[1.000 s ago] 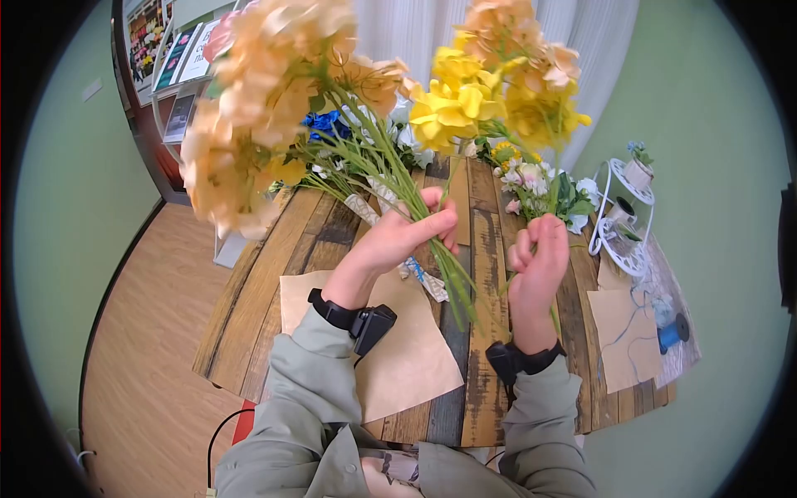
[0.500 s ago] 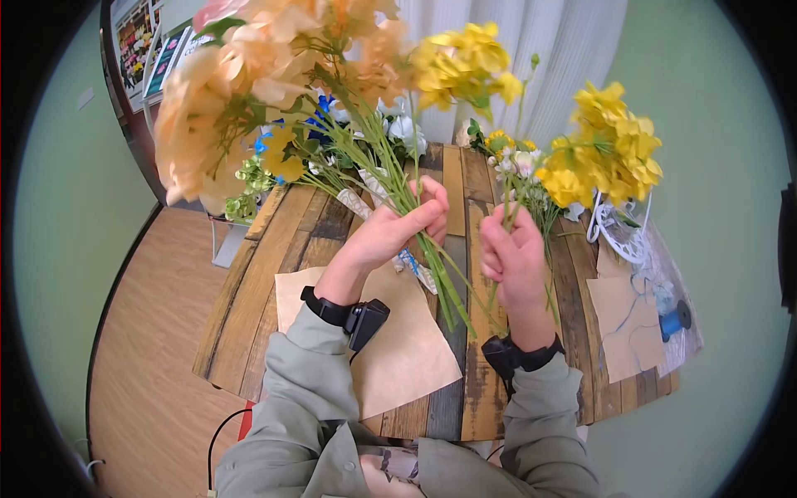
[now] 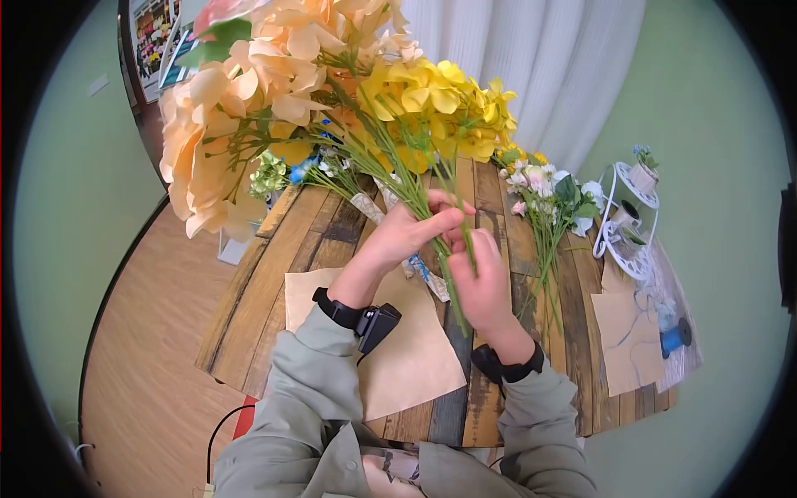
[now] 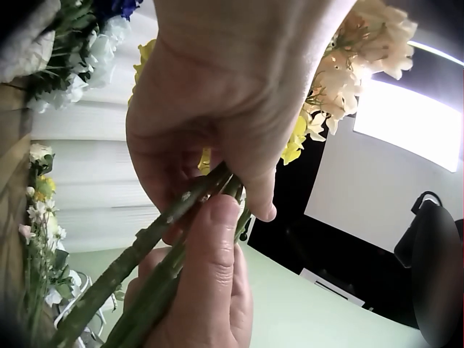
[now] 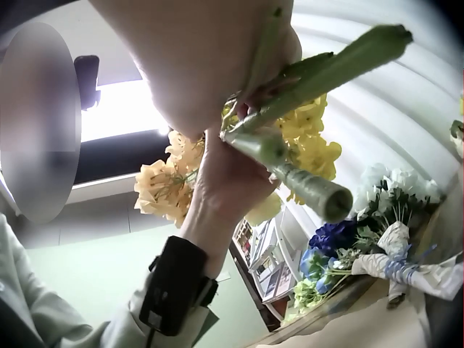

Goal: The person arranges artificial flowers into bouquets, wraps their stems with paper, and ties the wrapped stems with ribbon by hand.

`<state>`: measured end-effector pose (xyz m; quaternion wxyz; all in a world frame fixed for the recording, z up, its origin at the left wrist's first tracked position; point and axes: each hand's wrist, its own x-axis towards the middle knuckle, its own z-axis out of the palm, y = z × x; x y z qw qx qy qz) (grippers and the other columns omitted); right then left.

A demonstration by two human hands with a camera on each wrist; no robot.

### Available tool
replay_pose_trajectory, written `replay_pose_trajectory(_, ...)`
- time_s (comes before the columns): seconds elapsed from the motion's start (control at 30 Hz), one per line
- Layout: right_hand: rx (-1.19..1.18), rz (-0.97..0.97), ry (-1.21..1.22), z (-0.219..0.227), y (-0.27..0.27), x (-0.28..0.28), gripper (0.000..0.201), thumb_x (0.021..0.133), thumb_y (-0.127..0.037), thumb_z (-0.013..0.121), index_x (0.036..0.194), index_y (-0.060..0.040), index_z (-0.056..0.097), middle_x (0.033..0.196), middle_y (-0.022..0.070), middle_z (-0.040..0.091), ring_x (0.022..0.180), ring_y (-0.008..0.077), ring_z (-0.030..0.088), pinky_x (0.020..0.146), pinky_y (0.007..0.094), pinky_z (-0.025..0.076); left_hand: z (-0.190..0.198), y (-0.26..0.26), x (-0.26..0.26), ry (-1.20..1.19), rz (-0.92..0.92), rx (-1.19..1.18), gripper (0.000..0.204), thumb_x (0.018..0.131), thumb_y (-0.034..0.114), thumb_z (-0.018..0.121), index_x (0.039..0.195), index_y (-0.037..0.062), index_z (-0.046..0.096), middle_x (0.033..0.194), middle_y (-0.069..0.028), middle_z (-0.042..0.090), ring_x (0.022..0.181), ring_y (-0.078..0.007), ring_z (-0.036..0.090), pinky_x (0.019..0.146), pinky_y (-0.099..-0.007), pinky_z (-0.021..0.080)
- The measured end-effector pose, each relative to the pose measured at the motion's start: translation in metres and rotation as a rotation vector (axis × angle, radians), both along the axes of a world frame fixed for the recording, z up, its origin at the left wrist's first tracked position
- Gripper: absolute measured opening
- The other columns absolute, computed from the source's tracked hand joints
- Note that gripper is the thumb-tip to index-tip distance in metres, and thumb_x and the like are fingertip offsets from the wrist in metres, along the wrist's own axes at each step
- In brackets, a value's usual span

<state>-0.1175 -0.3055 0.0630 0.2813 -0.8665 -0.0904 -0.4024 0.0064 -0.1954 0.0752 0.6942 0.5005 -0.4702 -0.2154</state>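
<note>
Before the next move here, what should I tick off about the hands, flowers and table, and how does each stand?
1. Left hand gripping the stems: ok, fingers and thumb close round them.
2. Right hand on the stems: ok, it pinches them just below the left.
3. Peach flowers and yellow flowers held up off the table: ok.
4. Cut ends level: not ok, they look staggered in the right wrist view.
5. Brown paper spread on the table: ok.
6. Stems tied at the grip: cannot tell, the hands cover that spot.
</note>
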Motion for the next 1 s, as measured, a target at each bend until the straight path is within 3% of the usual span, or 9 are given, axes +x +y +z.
replay_pose_trajectory(0.07, 0.946, 0.377, 0.268, -0.001, -0.012, -0.002, 0.025, 0.093, -0.026, 0.053, 0.100, -0.0014, 0.054, 0.078, 0.0007, 0.048, 0.059, 0.0061, 0.043, 0.047, 0.0206, 0.035, 0.000, 0.000, 0.000, -0.034, 0.048, -0.008, 0.030, 0.092, 0.023, 0.055, 0.113, 0.0016, 0.059, 0.075, -0.0015, 0.059, 0.068, -0.0096, 0.057, 0.064, -0.0232, 0.046)
replay_pose_trajectory(0.17, 1.029, 0.398, 0.052, 0.004, -0.022, -0.005, 0.027, 0.097, -0.024, 0.045, 0.101, -0.0006, 0.056, 0.075, -0.0015, 0.046, 0.061, 0.0048, 0.043, 0.045, 0.0185, 0.034, 0.007, 0.003, -0.002, -0.066, 0.088, -0.008, 0.033, 0.092, 0.025, 0.055, 0.115, 0.0027, 0.059, 0.073, -0.0009, 0.059, 0.067, -0.0081, 0.056, 0.062, -0.0216, 0.044)
replay_pose_trajectory(0.5, 0.803, 0.217, -0.105, 0.007, -0.029, -0.003, 0.015, 0.091, -0.009, 0.056, 0.100, 0.0011, 0.061, 0.088, 0.0012, 0.053, 0.065, 0.0042, 0.046, 0.045, 0.0164, 0.034, 0.004, -0.005, -0.009, -0.062, 0.171, 0.043, 0.034, 0.089, 0.027, 0.059, 0.115, 0.0048, 0.062, 0.071, 0.0034, 0.056, 0.066, -0.0047, 0.053, 0.060, -0.0194, 0.041)
replay_pose_trajectory(0.57, 0.640, 0.130, -0.076, -0.006, -0.021, 0.004, 0.014, 0.087, -0.006, 0.061, 0.099, 0.0005, 0.063, 0.086, 0.0014, 0.054, 0.066, 0.0049, 0.047, 0.048, 0.0183, 0.036, -0.001, -0.012, -0.014, -0.102, 0.174, 0.042, 0.032, 0.088, 0.025, 0.061, 0.113, 0.0045, 0.063, 0.073, 0.0031, 0.057, 0.067, -0.0052, 0.053, 0.061, -0.0201, 0.042)
replay_pose_trajectory(0.6, 0.355, 0.027, -0.118, -0.008, -0.018, 0.008, 0.012, 0.085, -0.005, 0.063, 0.096, 0.0009, 0.065, 0.082, 0.0036, 0.055, 0.065, 0.0078, 0.049, 0.053, 0.0210, 0.036, -0.005, -0.015, -0.015, -0.141, 0.182, 0.042, 0.030, 0.087, 0.023, 0.063, 0.111, 0.0042, 0.063, 0.075, 0.0028, 0.058, 0.069, -0.0058, 0.054, 0.062, -0.0208, 0.042)
replay_pose_trajectory(0.73, 0.248, 0.000, -0.187, -0.019, -0.009, 0.016, 0.007, 0.083, -0.001, 0.062, 0.089, 0.0031, 0.062, 0.080, 0.0081, 0.055, 0.070, 0.0158, 0.054, 0.060, 0.0244, 0.042, -0.034, -0.029, 0.000, -0.280, 0.364, -0.076, 0.018, 0.083, 0.017, 0.067, 0.094, 0.0030, 0.064, 0.080, 0.0009, 0.061, 0.073, -0.0085, 0.056, 0.065, -0.0244, 0.046)
replay_pose_trajectory(0.8, 0.245, 0.155, -0.152, -0.025, -0.017, 0.022, 0.020, 0.082, -0.002, 0.063, 0.100, 0.0029, 0.057, 0.091, 0.0089, 0.055, 0.079, 0.0177, 0.056, 0.067, 0.0258, 0.046, -0.043, -0.035, 0.007, -0.259, 0.414, -0.051, 0.015, 0.083, 0.017, 0.067, 0.090, 0.0035, 0.064, 0.080, -0.0002, 0.063, 0.073, -0.0091, 0.058, 0.067, -0.0241, 0.047)
replay_pose_trajectory(0.93, 0.494, 0.148, 0.172, -0.037, -0.008, 0.022, 0.050, 0.081, -0.010, 0.065, 0.123, 0.0000, 0.040, 0.114, 0.0099, 0.049, 0.089, 0.0210, 0.056, 0.080, 0.0313, 0.046, -0.032, -0.028, 0.004, -0.072, 0.367, -0.018, 0.014, 0.084, 0.017, 0.066, 0.088, 0.0038, 0.064, 0.082, -0.0007, 0.062, 0.076, -0.0098, 0.058, 0.070, -0.0237, 0.048)
replay_pose_trajectory(1.0, 0.406, 0.123, 0.173, -0.038, -0.019, 0.026, 0.049, 0.081, -0.011, 0.065, 0.123, -0.0002, 0.041, 0.114, 0.0105, 0.051, 0.091, 0.0223, 0.057, 0.081, 0.0323, 0.046, -0.025, -0.026, -0.005, -0.108, 0.372, -0.065, 0.015, 0.084, 0.017, 0.066, 0.090, 0.0036, 0.064, 0.087, -0.0013, 0.062, 0.079, -0.0105, 0.058, 0.072, -0.0244, 0.048)
